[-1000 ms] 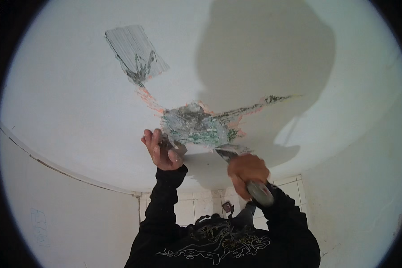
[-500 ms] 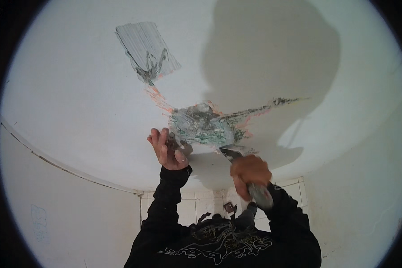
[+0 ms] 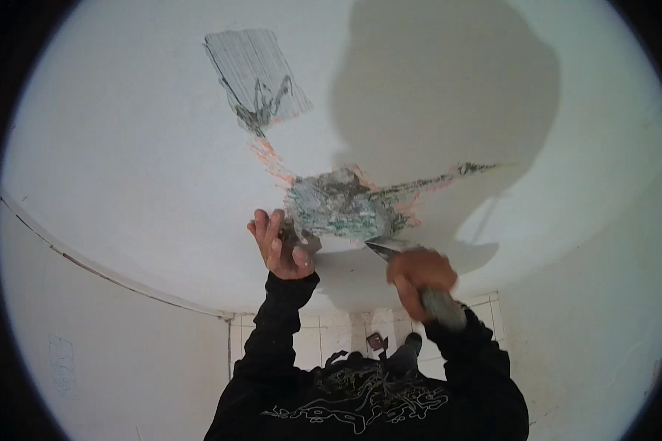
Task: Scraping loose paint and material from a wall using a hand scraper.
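- I see, at the centre of my view, a rough grey-green patch (image 3: 340, 206) on a pale wall (image 3: 140, 162); use it as the middle of the clock.
- Between 4 and 5 o'clock, the right hand (image 3: 422, 281) has its fingers wrapped firmly around a scraper (image 3: 443, 309); the blade slants up towards 10 o'clock, its tip at the patch's lower edge. I cannot tell whether it touches.
- At 8 o'clock, just beside the patch, the left hand (image 3: 282, 246) is raised, fingers parted and loosely bent. Contact with the wall is unclear to me.
- At 11 o'clock I see a striped grey area (image 3: 254, 62), linked to the patch by orange-red marks (image 3: 270, 159).
- Towards 2 o'clock runs a dark, narrow streak (image 3: 423, 181).
- At 1 o'clock lies a large, rounded shadow (image 3: 449, 81).
- At 6 o'clock, below black sleeves (image 3: 268, 331), I see a black top (image 3: 368, 411) with pale line patterns.
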The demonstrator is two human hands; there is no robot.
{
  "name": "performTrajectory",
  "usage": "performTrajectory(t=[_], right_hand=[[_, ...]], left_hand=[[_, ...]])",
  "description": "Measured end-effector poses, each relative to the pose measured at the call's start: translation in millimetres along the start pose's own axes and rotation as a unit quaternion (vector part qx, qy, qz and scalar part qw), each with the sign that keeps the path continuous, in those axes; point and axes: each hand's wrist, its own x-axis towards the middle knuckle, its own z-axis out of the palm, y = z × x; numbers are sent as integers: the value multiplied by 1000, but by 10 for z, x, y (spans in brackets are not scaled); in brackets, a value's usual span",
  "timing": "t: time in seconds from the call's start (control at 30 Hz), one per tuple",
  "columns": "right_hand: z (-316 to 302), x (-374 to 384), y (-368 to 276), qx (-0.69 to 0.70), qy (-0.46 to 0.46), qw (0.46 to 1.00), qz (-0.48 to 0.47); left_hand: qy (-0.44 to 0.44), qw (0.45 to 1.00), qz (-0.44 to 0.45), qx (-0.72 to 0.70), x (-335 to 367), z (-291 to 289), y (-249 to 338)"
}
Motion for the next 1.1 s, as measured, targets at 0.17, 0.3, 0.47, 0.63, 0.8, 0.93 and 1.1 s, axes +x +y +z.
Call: performTrajectory(t=[0.17,0.3,0.47,0.63,0.8,0.93,1.1], right_hand=[[-21,-70,-5,54,-5,996,-75],[4,-114,-73,28,-12,996,-88],[-28,-77,-117,-97,-48,994,-28],[-17,-110,-162,-231,-52,971,-21],[93,-88,-21,67,-40,991,-109],[13,-118,-98,-321,-175,931,13],[56,-152,7,-80,-19,996,-34]], left_hand=[[-4,1000,-7,-9,40,5,2],[-4,1000,-16,2,-15,-55,-31],[-5,1000,-13,-1,-20,-33,2],[-7,1000,-9,3,24,-41,-11],[-3,1000,2,-10,66,-98,-8],[20,999,3,-28,17,29,-52],[-1,1000,1,-10,34,-63,-47]])
